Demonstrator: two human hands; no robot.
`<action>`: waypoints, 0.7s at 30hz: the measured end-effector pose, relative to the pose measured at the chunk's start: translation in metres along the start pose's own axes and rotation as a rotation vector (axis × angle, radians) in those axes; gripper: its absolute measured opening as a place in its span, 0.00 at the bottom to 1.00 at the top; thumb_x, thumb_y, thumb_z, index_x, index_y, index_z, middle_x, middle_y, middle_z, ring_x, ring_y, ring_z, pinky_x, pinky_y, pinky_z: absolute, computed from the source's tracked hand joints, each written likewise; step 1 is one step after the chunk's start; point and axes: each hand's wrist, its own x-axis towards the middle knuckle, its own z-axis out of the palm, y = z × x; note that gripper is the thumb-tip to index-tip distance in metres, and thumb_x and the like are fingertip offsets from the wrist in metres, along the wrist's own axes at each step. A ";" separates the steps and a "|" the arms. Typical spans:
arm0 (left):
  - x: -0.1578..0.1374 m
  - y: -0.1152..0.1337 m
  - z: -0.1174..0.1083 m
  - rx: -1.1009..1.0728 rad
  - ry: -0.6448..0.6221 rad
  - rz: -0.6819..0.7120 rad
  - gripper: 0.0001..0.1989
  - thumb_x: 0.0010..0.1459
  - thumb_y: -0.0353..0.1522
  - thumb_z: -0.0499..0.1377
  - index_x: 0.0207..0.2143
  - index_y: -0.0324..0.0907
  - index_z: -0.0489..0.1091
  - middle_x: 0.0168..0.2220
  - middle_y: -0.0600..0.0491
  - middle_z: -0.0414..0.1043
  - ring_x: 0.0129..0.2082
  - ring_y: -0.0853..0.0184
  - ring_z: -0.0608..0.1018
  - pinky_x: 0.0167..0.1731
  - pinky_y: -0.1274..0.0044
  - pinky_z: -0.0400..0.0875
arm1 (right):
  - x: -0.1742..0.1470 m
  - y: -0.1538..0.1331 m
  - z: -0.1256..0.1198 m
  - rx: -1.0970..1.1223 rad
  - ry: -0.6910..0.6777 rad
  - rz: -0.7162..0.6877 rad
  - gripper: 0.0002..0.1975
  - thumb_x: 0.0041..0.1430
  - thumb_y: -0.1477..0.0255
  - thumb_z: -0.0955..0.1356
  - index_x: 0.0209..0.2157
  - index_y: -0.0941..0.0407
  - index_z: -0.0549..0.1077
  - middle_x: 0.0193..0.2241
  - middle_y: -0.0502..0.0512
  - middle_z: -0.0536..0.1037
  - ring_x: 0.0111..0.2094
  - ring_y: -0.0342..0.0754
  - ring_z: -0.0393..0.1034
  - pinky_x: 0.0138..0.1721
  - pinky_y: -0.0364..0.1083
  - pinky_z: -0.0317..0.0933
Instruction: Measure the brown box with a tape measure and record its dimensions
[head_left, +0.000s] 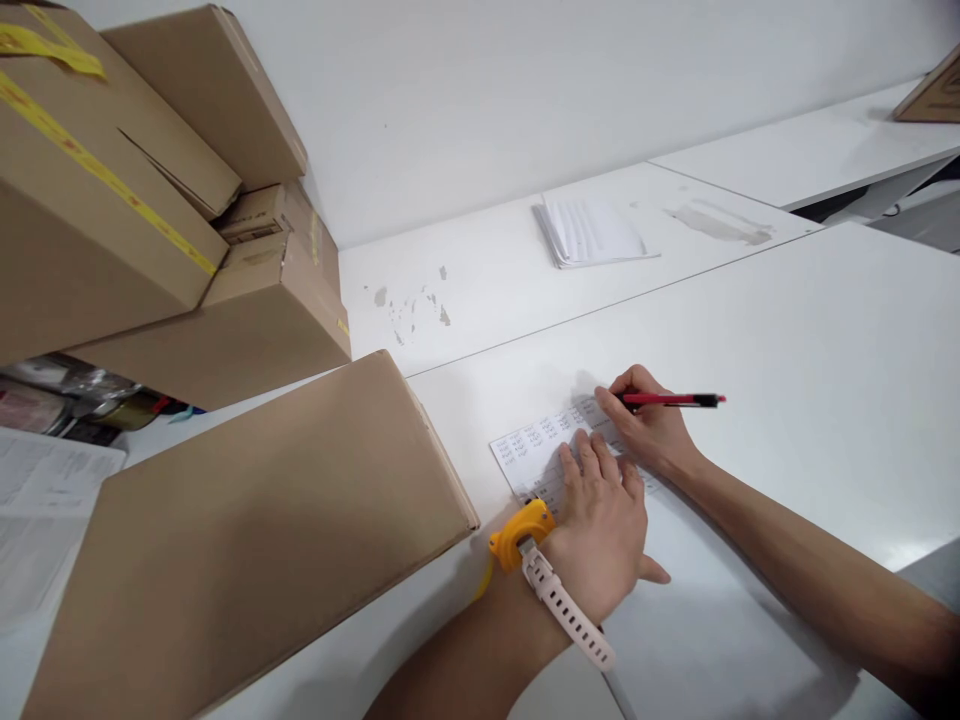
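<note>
My right hand grips a red and black pen, its tip end hidden by my fingers near the top edge of a sheet of paper. Rows of small handwritten marks cover the sheet's left part. Flat across the paper lies my left hand, fingers stretched out and thumb apart, hiding much of the sheet. A pale pink watch strap circles my left wrist. Close beside that wrist is a yellow tape measure, partly covered by my arm.
A large cardboard box stands close on the left. More cardboard boxes are piled behind it. Against the wall, a stack of papers lies on the white table. Another box shows at the far right.
</note>
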 end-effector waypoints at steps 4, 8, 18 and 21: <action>-0.013 0.003 -0.001 0.010 0.026 0.018 0.51 0.56 0.58 0.60 0.69 0.30 0.54 0.70 0.29 0.53 0.70 0.41 0.55 0.66 0.55 0.57 | 0.009 0.008 -0.016 -0.233 -0.078 -0.341 0.10 0.65 0.69 0.65 0.47 0.51 0.73 0.40 0.56 0.76 0.38 0.50 0.71 0.40 0.51 0.65; -0.048 0.004 0.003 0.011 0.222 0.016 0.43 0.61 0.51 0.61 0.67 0.32 0.58 0.69 0.33 0.57 0.70 0.46 0.57 0.67 0.57 0.59 | 0.014 0.015 -0.024 -0.382 -0.286 -0.557 0.18 0.64 0.77 0.61 0.48 0.50 0.77 0.43 0.58 0.78 0.44 0.53 0.71 0.43 0.52 0.66; -0.110 0.001 0.052 -0.187 0.417 -0.414 0.43 0.53 0.32 0.71 0.67 0.37 0.56 0.65 0.34 0.64 0.62 0.45 0.71 0.55 0.57 0.75 | 0.017 0.017 -0.022 -0.447 -0.288 -0.416 0.23 0.59 0.80 0.59 0.51 0.54 0.76 0.42 0.57 0.82 0.44 0.54 0.75 0.44 0.53 0.68; -0.111 -0.003 0.051 -0.412 0.415 -0.454 0.35 0.58 0.27 0.65 0.66 0.38 0.57 0.61 0.38 0.67 0.59 0.49 0.72 0.56 0.58 0.72 | 0.018 0.008 -0.023 -0.432 -0.292 -0.357 0.18 0.62 0.75 0.59 0.44 0.56 0.79 0.43 0.61 0.82 0.44 0.57 0.76 0.45 0.55 0.68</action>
